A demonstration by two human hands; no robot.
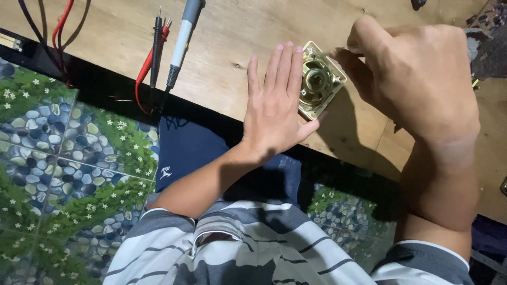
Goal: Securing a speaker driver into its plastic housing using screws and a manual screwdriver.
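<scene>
While left hand (pixel 274 105) lies flat, right hand (pixel 417 74) pinches over brass part (pixel 318 80).

Table (pixel 227 47): metal motor part (pixel 319 80) near its front edge, between left hand (pixel 275 108) and right hand (pixel 417 68). Multimeter probes (pixel 158 47) and soldering iron (pixel 182 45) lie well left of it.

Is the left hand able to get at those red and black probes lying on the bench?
Probably yes. The left hand lies flat beside the brass part, holding nothing, and bare wooden bench separates it from the probes.
</scene>
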